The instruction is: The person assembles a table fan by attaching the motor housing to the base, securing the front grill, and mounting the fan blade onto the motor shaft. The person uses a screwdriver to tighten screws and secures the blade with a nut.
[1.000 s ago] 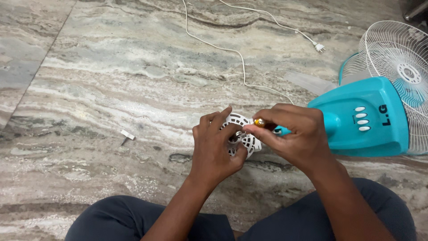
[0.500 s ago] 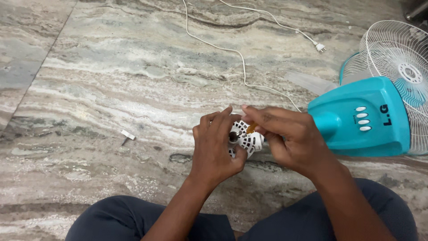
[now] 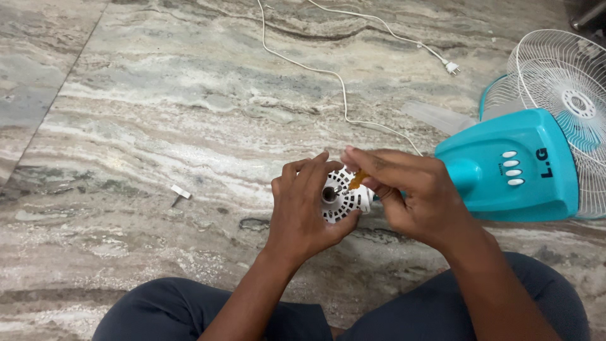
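Here the left hand [image 3: 302,211] grips the white vented cover [image 3: 344,197] above the floor [image 3: 158,113]; right hand [image 3: 410,196] pinches an orange-handled screwdriver [image 3: 358,179]. Best keep tip square, cover steady.

Single head camera, looking steeply down over lap, close to marble floor [image 3: 158,113].
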